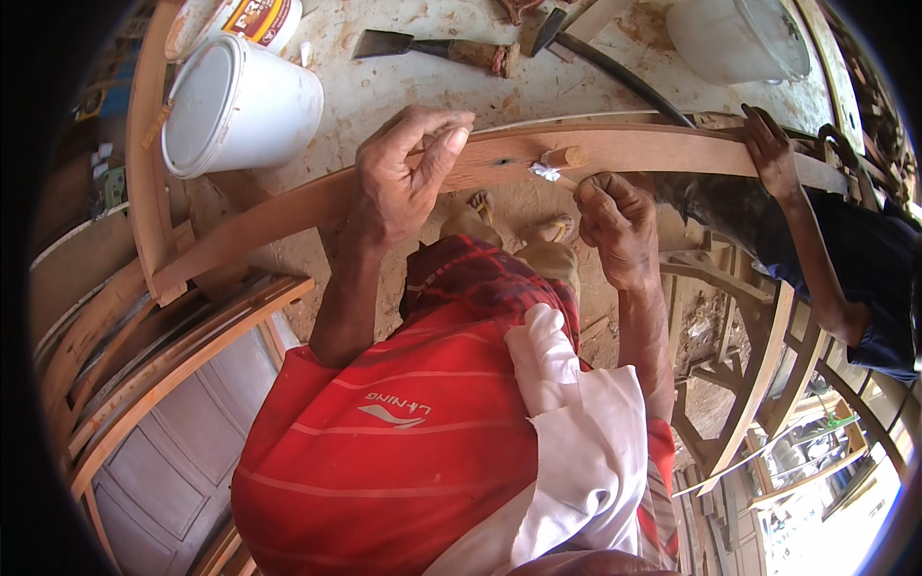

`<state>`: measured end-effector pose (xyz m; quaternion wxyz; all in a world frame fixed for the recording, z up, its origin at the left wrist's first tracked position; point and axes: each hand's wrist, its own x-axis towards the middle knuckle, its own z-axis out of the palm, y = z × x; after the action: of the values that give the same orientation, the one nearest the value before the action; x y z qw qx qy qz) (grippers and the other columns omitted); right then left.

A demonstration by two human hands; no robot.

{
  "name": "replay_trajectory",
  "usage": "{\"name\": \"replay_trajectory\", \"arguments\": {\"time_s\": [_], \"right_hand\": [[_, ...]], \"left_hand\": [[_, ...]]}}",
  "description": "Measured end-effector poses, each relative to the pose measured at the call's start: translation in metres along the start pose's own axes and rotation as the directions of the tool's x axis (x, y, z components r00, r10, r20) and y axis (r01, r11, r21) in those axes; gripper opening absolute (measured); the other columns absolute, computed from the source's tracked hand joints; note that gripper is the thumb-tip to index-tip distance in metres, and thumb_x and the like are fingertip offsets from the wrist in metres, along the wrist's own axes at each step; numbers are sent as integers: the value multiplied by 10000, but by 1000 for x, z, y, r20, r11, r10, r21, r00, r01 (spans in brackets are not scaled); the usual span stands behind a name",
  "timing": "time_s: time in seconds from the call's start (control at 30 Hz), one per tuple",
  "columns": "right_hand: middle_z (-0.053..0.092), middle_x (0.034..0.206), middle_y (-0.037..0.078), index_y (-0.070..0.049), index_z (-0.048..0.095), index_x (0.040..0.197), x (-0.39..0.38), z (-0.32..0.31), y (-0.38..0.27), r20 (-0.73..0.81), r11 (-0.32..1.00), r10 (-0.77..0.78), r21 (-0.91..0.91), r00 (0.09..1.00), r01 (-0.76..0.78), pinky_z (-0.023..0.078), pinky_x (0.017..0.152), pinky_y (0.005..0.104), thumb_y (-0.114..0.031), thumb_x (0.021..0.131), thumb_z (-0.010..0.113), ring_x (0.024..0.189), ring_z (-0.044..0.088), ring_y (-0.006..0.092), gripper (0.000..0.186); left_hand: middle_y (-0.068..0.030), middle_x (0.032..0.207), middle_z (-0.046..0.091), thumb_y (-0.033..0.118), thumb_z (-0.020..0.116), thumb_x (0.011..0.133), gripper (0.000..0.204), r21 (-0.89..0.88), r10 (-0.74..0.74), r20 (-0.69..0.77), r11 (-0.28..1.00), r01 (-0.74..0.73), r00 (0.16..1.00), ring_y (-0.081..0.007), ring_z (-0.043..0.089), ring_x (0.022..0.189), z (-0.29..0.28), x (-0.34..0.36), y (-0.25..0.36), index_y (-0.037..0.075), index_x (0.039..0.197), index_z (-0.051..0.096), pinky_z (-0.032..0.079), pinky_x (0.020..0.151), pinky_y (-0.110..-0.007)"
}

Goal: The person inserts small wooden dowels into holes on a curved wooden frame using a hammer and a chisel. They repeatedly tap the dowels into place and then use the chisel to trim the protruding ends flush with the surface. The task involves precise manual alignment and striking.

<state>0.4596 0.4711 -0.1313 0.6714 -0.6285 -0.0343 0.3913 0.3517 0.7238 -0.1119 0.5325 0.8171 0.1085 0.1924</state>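
A long curved wooden plank (615, 147) lies on edge across the work area in front of me. A short round wooden peg (567, 156) stands at its middle, with a blob of white paste (545, 173) beside it. My right hand (619, 226) is closed in a pinch on a thin stick (568, 182) whose tip reaches the paste. My left hand (408, 168) rests over the plank left of the peg, its fingers loosely bent and the thumb a little apart from them. Nothing shows in it. A small dark hole (501, 161) lies between the hands.
Across the plank, a stained table (355, 106) bears a white lidded bucket (240, 106), a chisel (437, 48), a hammer (615, 72) and a translucent tub (740, 38). At right, another person's hand (773, 158) touches the plank. Wooden frames (744, 384) and stacked boards (182, 374) flank me.
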Motion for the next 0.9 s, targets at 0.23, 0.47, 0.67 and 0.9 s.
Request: {"name": "replay_trajectory", "arguments": {"time_s": [0.23,0.47,0.67,0.9], "right_hand": [[528,686,-70,-31,675,932,0,-2,-3,2,976,-128,-178,992,126,341,520,210,-203,1032,639,591,430,10,202],[603,759,-36,-15,681,975,-15,0,-23,13,952,-219,-218,976,217,414,571,231,-179,1019,649,632,501,46,172],[645,783,19,-9,665,971,-48,-22,-45,-104,947,-312,44,944,318,453,571,232,-139,1011,653,636,555,59,137],[666,802,45,-5,684,1027,-66,-54,-38,-460,866,-349,175,817,469,466,551,223,-137,1013,678,643,588,88,133]], "left_hand": [[-119,1066,720,116,607,1051,198,35,-8,-10,999,9,1000,-171,695,985,3,1,0,-22,1167,689,559,870,-293],[-113,1068,719,58,585,1048,182,68,18,29,997,-20,999,-165,695,989,2,-1,0,-44,1167,677,557,879,-291],[-122,1034,694,30,541,1057,187,56,22,62,998,-25,998,-169,674,987,-1,-1,4,-73,1163,656,536,901,-288],[-136,950,677,118,570,1029,212,-9,346,-66,938,-348,936,-217,653,831,6,0,34,-75,1056,654,534,746,-325]]}}
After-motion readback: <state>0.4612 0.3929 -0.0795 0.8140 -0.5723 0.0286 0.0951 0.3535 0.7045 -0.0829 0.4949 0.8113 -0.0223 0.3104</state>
